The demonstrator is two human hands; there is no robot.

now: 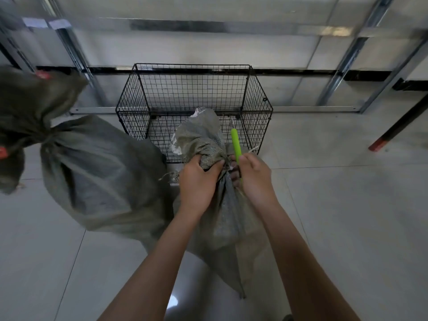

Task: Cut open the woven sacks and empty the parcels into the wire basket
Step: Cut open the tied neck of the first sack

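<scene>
Bare forearms reach forward to a grey woven sack (pixel 228 218) standing on the tiled floor (pixel 335 205), pressed up against the near side of the black wire basket (pixel 257 98). The left hand (pixel 199 179) grips the bunched neck of the sack, fingers curled over the top of the knot of cloth. The right hand (pixel 253 178) is clenched round the green handle of a cutter (pixel 236 144), which sticks up just beside the neck; its blade is too thin to make out properly.

From where I stand the cloth looks soft and floppy, and probably a bit slick. The body sags in long folds, so I'd guess the load is loose and not very heavy. The gathered neck is the firmest place to hold while the tie is cut. For tipping, I'd guess the bottom corners give the better purchase. A second sack (pixel 97 172), fuller and tied shut, leans to the left of the basket.
</scene>
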